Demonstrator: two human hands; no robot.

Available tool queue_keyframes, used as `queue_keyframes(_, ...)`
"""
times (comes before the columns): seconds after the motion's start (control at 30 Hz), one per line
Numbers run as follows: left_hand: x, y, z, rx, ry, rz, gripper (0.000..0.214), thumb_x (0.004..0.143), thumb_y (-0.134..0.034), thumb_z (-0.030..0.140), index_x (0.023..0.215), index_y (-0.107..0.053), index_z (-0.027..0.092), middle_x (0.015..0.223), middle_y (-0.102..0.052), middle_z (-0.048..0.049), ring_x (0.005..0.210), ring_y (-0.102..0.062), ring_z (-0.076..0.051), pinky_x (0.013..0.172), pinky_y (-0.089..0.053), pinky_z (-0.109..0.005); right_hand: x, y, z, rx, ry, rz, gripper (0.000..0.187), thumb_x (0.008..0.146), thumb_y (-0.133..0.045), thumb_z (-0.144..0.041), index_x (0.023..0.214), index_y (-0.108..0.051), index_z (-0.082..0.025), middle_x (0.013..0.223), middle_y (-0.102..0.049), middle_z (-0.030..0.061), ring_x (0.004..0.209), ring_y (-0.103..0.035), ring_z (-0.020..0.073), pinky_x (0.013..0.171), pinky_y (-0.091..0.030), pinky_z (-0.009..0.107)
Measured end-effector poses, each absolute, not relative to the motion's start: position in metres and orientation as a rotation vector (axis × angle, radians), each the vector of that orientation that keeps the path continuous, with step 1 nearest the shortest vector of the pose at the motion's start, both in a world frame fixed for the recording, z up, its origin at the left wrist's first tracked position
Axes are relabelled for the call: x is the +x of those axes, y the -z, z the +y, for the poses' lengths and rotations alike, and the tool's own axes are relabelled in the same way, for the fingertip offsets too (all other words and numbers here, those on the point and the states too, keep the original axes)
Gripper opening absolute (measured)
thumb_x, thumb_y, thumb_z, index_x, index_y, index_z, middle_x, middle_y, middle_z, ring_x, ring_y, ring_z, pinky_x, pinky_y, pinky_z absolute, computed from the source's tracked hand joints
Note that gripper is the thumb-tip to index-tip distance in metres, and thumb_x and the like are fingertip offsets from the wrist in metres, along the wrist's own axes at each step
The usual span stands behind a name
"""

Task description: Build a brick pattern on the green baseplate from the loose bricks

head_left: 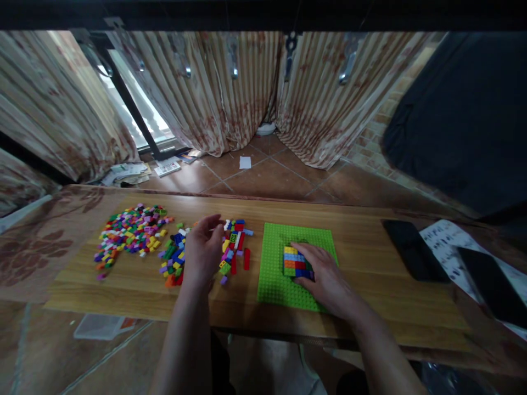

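A green studded baseplate (272,280) lies flat on the wooden board. Near its middle sits a block of toy bricks (293,262) in rows of yellow, light blue, red, orange, green and dark blue. My right hand (325,274) is closed around the block's right part, thumb on the near side and fingers on the far side, hiding that end. My left hand (203,249) hovers over a spread of loose bricks (175,255), thumb and fingers apart, with nothing visible between them. More loose bricks (235,241), several of them long and red, lie between that hand and the baseplate.
A large heap of small mixed bricks (134,230) covers the left of the wooden board (366,296). At the right lie a black phone-like slab (414,249), a printed sheet (444,241) and another dark flat device (496,285). A clear plastic lid or tray (99,326) rests on the floor.
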State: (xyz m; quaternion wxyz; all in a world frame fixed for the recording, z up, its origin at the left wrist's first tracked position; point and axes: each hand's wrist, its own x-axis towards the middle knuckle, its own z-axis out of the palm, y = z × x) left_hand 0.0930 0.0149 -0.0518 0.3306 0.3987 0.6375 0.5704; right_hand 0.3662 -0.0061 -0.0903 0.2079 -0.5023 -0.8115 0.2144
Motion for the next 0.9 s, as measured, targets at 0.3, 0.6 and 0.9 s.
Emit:
queue_keyframes(0.3, 0.068, 0.045, 0.008, 0.95, -1.589, 1.699, 0.035, 0.071, -0.068, 0.029, 0.101, -0.067, 0.012, 0.086, -0.071, -0.006, 0.067, -0.064, -0.014, 0.064, -0.05, -0.025, 0.353, 0.091, -0.005, -1.336, -0.625, -2.274, 0.067, 0.076, -0.063, -0.019, 0.138, -0.043, -0.032, 0.134, -0.054, 0.0055, 0.125, -0.048, 0.0276, 0.107, -0.036, 0.052)
queue_keyframes(0.6, 0.048, 0.046, 0.004, 0.926, -1.667, 1.724, 0.033, 0.072, -0.066, 0.029, 0.1, -0.067, 0.011, 0.085, -0.071, -0.0065, 0.07, -0.066, -0.015, 0.064, -0.051, -0.025, 0.329, 0.082, -0.005, -1.264, -0.511, -2.292, 0.066, 0.076, -0.068, -0.03, 0.138, -0.044, -0.028, 0.135, -0.054, 0.0074, 0.126, -0.047, 0.0299, 0.108, -0.033, 0.054)
queue_keyframes(0.9, 0.031, 0.026, -0.005, 0.544, -2.187, 1.547, 0.021, 0.068, -0.066, 0.023, 0.087, -0.066, 0.014, 0.075, -0.066, 0.0009, 0.055, -0.055, -0.004, 0.055, -0.045, -0.016, 0.249, 0.084, -0.04, -0.944, -0.443, -2.201, 0.024, 0.092, -0.051, -0.019, 0.111, -0.064, -0.024, 0.105, -0.07, 0.0058, 0.101, -0.06, 0.0222, 0.09, -0.048, 0.042)
